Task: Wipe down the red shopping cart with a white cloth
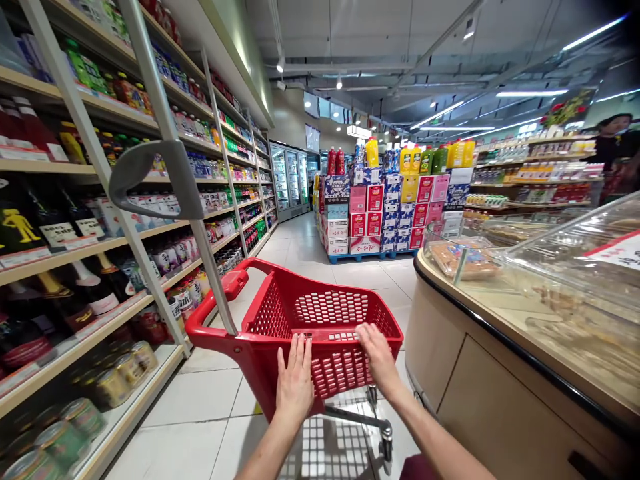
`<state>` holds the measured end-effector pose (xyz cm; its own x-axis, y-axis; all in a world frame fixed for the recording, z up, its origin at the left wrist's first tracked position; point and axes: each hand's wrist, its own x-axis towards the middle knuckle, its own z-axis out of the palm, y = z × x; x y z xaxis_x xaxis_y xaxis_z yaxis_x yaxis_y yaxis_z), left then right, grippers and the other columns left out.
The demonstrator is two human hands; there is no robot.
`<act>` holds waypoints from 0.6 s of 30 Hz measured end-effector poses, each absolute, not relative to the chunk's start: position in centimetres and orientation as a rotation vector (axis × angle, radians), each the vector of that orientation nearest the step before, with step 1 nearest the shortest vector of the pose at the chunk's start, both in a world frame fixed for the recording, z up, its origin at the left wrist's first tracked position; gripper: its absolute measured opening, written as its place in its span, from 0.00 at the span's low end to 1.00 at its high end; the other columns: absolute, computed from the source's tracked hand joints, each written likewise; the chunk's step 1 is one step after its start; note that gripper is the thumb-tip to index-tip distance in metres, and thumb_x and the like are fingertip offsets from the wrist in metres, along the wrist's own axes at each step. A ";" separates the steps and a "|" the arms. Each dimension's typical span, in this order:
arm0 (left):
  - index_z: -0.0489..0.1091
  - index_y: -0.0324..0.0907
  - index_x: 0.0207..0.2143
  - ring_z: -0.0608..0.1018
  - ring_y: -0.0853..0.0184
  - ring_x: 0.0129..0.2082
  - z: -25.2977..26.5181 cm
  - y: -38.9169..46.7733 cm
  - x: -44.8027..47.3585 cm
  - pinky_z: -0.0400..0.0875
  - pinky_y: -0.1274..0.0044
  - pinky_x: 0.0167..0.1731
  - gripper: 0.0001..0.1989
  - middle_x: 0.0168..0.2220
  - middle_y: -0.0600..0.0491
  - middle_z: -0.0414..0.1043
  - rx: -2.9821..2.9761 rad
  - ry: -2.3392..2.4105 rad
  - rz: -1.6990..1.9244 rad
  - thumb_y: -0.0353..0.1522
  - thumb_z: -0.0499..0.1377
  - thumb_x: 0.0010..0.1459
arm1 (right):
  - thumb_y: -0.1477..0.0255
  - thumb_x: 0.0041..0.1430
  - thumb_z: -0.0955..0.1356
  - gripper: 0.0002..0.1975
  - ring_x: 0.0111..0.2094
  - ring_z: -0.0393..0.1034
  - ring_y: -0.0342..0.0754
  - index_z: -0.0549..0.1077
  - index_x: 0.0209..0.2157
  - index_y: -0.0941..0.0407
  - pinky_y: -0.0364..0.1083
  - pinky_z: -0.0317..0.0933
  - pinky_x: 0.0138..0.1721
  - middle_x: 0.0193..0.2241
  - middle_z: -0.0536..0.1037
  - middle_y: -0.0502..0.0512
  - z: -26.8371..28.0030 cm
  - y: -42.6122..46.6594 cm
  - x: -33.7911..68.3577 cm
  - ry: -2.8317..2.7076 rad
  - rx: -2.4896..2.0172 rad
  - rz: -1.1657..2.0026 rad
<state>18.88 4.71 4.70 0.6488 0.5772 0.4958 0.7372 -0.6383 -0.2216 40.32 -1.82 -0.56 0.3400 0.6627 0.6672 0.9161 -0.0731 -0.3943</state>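
Observation:
A red plastic shopping basket on wheels (pixel 340 297) stands in front of me on the floor, its near side toward my body. My left hand (pixel 295 377) lies against that side with its fingers stretched out and their tips at the rim. Farther right along the same rim is my right hand (pixel 377 353), fingers extended over the edge near the corner. Neither hand grasps anything. Through its mesh walls, no goods show inside the basket. From its left end rises a long metal pull handle with a grey grip (pixel 155 180).
Tall shelves of bottles and cans (pixel 150 120) line my left. To the right stands a curved counter (pixel 475 360) with clear covers over packaged food. Ahead, stacked drink cartons (pixel 367 220) sit on a blue pallet (pixel 360 257). Glass-door coolers (pixel 290 177) are farther back. A person (pixel 614 150) stands far right.

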 end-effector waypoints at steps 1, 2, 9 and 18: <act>0.48 0.38 0.58 0.40 0.62 0.61 4.7 4.7 18.9 0.42 0.61 0.57 0.35 0.61 0.49 0.44 -2.468 -1.032 -0.544 0.25 0.49 0.44 | 0.83 0.55 0.52 0.27 0.59 0.45 0.49 0.58 0.55 0.53 0.58 0.48 0.55 0.55 0.60 0.56 -0.6 -2.2 41.3 -1.287 -1.865 -0.404; 0.48 0.38 0.58 0.40 0.62 0.61 4.6 4.7 19.0 0.42 0.61 0.57 0.35 0.61 0.49 0.44 -2.473 -1.033 -0.552 0.25 0.49 0.43 | 0.83 0.55 0.52 0.26 0.59 0.46 0.50 0.59 0.54 0.55 0.58 0.49 0.55 0.55 0.61 0.59 -0.5 -2.4 42.0 -1.188 -1.908 -0.400; 0.50 0.37 0.57 0.43 0.62 0.61 4.9 4.6 19.2 0.42 0.61 0.57 0.35 0.61 0.47 0.46 -2.491 -1.043 -0.599 0.26 0.49 0.43 | 0.81 0.57 0.53 0.26 0.59 0.44 0.47 0.56 0.56 0.49 0.55 0.48 0.56 0.56 0.58 0.53 0.2 -0.5 36.9 -1.553 -1.676 -0.312; 0.51 0.37 0.57 0.42 0.61 0.61 5.1 4.3 19.4 0.42 0.62 0.57 0.34 0.60 0.47 0.46 -2.484 -1.050 -0.608 0.27 0.49 0.44 | 0.75 0.59 0.54 0.21 0.57 0.49 0.50 0.58 0.55 0.53 0.58 0.49 0.54 0.54 0.61 0.58 -0.3 -1.3 39.6 -1.188 -1.759 -0.336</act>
